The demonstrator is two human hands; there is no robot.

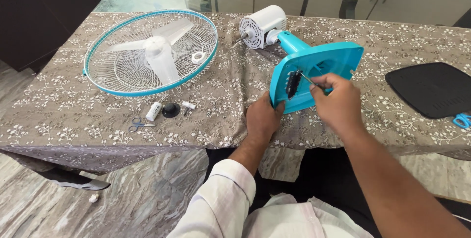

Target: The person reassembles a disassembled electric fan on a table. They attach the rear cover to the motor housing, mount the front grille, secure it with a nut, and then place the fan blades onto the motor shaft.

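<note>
The left hand grips the lower edge of the tilted turquoise plastic fan base while the right hand pinches a thin metal screwdriver against its black switch block.

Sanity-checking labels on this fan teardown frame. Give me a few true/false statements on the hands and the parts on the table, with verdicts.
1. The left hand grips the lower edge of the turquoise plastic fan base. True.
2. The right hand holds a thin metal tool pointed at the black part on the base's underside. True.
3. The white motor housing lies detached from the base. False: it sits on the turquoise neck joined to the base.
4. The white fan blade lies inside the white wire grille with the turquoise rim. True.
5. The small blue-handled scissors lie inside the grille. False: they lie on the patterned tablecloth, in front of it.
</note>
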